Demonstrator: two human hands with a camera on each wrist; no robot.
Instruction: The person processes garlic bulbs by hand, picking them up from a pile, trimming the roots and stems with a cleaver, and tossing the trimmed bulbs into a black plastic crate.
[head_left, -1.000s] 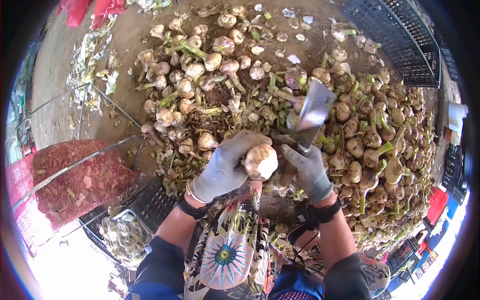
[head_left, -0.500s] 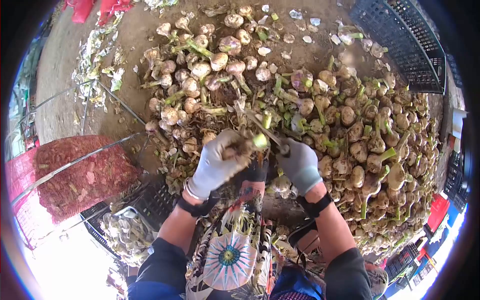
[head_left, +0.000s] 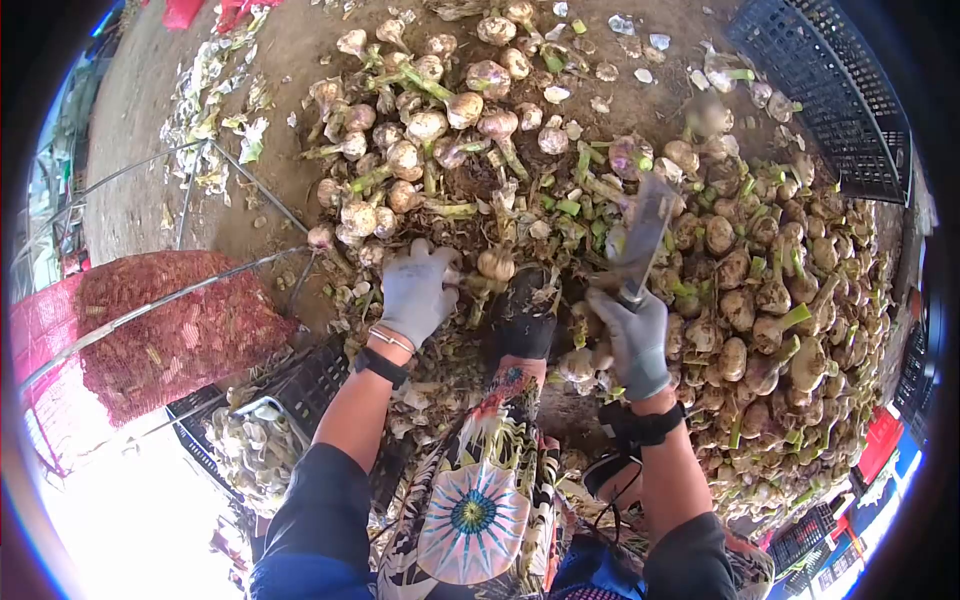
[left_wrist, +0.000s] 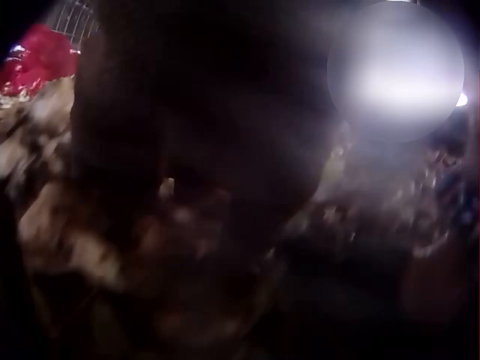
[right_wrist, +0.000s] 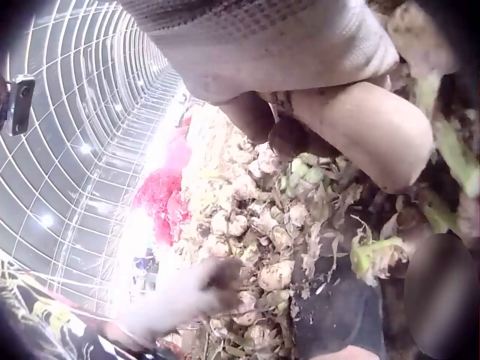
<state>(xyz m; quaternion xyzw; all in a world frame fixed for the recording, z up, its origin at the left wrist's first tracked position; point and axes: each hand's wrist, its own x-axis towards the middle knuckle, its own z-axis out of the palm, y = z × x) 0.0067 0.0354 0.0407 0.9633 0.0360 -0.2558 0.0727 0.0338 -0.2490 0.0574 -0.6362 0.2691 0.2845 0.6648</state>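
My left hand (head_left: 416, 292), in a pale grey glove, reaches over the near edge of the garlic heap, its fingers spread and pointing forward. Just right of its fingertips is a garlic bulb (head_left: 496, 265). The left wrist view is dark and blurred; from the right wrist, the left hand (right_wrist: 184, 300) shows as a blur over bulbs. In the right hand (head_left: 636, 340), also gloved, I grip a broad-bladed knife (head_left: 650, 232), its blade pointing up and away. Close up, the right thumb (right_wrist: 375, 135) lies along the grip, while the blade is out of view there.
Untrimmed garlic with stems (head_left: 400, 160) lies ahead; a larger pile (head_left: 770, 300) covers the right. Black crates (head_left: 830, 90) stand at the far right. A full red mesh bag (head_left: 180, 330) and a metal frame (head_left: 190, 310) are on the left. A dark shoe (head_left: 525, 310) sits between the hands.
My left hand has let go of the stemmed garlic bulb it held and moved down and left to the heap. The knife, earlier swung across to that bulb, has drawn back upright to the right.
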